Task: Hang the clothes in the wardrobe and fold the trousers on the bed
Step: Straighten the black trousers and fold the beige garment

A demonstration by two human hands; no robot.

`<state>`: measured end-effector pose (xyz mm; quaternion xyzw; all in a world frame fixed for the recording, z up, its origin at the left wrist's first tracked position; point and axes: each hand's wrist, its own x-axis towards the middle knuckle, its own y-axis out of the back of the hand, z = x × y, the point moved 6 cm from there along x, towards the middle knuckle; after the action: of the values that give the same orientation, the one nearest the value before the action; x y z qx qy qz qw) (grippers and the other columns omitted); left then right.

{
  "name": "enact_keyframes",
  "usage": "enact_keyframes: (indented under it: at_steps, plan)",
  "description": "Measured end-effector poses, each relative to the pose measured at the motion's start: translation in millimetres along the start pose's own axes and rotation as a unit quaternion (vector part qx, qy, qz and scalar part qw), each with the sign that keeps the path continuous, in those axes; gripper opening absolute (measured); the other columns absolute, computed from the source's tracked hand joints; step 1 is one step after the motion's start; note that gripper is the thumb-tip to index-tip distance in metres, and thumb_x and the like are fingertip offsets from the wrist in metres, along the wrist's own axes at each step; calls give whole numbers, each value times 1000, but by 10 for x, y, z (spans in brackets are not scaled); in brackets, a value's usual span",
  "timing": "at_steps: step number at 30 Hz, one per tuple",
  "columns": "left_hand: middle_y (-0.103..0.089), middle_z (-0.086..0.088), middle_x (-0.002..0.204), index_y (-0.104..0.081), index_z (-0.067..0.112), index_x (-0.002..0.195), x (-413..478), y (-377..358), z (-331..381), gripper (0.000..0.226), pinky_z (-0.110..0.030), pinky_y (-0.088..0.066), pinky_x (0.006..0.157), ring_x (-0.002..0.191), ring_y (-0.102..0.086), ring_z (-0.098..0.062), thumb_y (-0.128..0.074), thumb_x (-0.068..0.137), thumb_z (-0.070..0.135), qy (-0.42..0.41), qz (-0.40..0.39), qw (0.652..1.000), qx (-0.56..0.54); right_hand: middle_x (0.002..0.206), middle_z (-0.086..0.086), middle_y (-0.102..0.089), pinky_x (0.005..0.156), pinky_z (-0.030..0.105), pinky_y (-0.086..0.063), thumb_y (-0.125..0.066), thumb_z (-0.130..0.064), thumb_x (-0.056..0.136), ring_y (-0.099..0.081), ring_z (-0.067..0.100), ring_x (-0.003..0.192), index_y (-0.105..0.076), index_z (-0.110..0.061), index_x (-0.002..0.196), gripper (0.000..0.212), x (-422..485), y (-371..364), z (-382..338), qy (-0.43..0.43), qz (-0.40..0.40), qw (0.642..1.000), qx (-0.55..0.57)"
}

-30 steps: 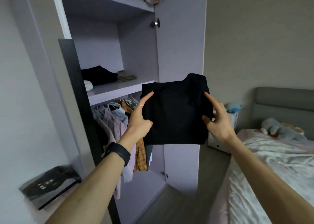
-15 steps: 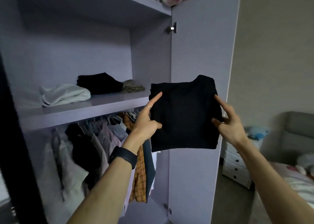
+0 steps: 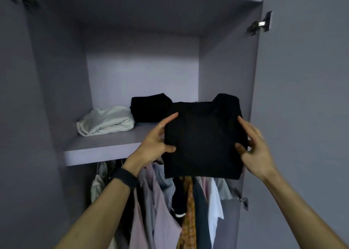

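- Against half a second ago: the view sits closer and squarer to the wardrobe [image 3: 47, 97]. The bed and the drawers are out of frame.
- The folded black garment [image 3: 204, 141] is held higher against the shelf [image 3: 105, 146]. Its top now overlaps the shelf level and its lower edge hangs below the shelf's front lip. It is in the air, not resting on the shelf.
- Grip unchanged. The left hand [image 3: 153, 146] pinches the left edge, thumb on the front face, index finger straight up along the edge. The right hand [image 3: 256, 148] does the same on the right edge.
- The small olive item seen earlier on the shelf is now hidden behind the garment.
- On the shelf: a white bundle [image 3: 105, 121] at left and a black folded pile [image 3: 149, 107] touching its right side, further back.
- Edges: the garment's right edge and the right hand are just beside the wardrobe's right inner wall [image 3: 222, 69]. The open door [image 3: 302, 116] stands beyond it, with a hinge [image 3: 259, 25] up top.
- Open room: a bare strip of shelf in front of the white bundle, tall clear height above both piles up to the next shelf. The right part of the shelf is hidden, so I cannot tell what space it has.
- The hanging clothes [image 3: 164, 201] fill the rail space right under the garment.
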<state>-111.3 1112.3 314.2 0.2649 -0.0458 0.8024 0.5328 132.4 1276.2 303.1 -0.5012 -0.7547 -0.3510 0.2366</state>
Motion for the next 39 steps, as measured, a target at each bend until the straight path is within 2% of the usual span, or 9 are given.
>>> enact_keyframes:
  at_steps: [6,10,13,16,19,24,29,34,39]
  plan:
    - [-53,9,143,-48,51,141,58,781,-63,104,-36,-52,102,135,-47,-7,-65,73,-26,42,71,994,68,144,-22,-40,114,31,-42,-61,9,92,-43,0,134,-39,-46,148,82,459,-954,151,-2,-74,994,83]
    - [-54,14,136,-47,58,138,116,1276,-45,103,-28,-54,96,129,-50,-5,-64,75,-22,80,107,985,112,148,-17,-38,114,23,-38,-59,8,94,-42,-18,125,-38,-44,150,79,804,-1541,91,-4,-118,985,122]
    - [-53,14,133,-46,59,135,295,1626,-66,98,-29,-54,97,123,-53,-7,-62,78,-20,102,121,979,126,149,-13,-35,118,27,-33,-58,9,93,-41,1,133,-37,-38,153,79,1123,-1975,96,-26,-158,978,134]
    - [-53,11,129,-46,57,137,562,1870,-137,97,-33,-58,92,113,-58,-11,-59,80,-20,120,126,977,123,146,-11,-37,111,14,-32,-58,10,92,-39,5,133,-36,-36,153,80,1431,-2215,138,-27,-168,978,121]
    - [-56,11,127,-46,54,141,1006,2076,-246,97,-21,-58,76,113,-58,-10,-57,80,-21,112,119,981,101,141,-15,-39,102,2,-30,-57,11,91,-38,0,129,-35,-35,154,81,1862,-2330,201,-9,-140,987,81]
    - [-54,3,136,-39,52,147,1990,2127,-291,98,-19,-54,63,113,-59,-18,-60,80,-15,81,100,986,108,145,-9,-37,107,15,-30,-49,12,89,-37,6,130,-33,-29,157,80,2786,-2208,298,-14,-102,995,-3]
    - [-51,2,138,-35,49,151,2937,1935,-412,98,-37,-62,79,116,-58,-23,-61,79,-12,80,95,989,79,157,5,-34,115,37,-39,-47,9,87,-39,29,141,-29,-27,158,82,3627,-1995,534,-31,-93,989,-113]
    - [-46,-1,145,-28,46,154,3860,1552,-839,98,-35,-58,70,114,-54,-26,-56,79,-10,113,88,987,67,160,10,-34,115,36,-36,-49,5,90,-39,34,142,-26,-23,159,78,4363,-1855,1069,-62,-100,973,-198]
    - [-40,-3,147,-20,40,158,4573,1351,-1389,99,-26,-49,51,91,-50,-20,-52,78,-8,178,71,976,103,160,15,-31,117,37,-31,-51,-3,94,-36,37,143,-20,-23,161,76,4781,-2037,1801,-72,-162,935,-306]
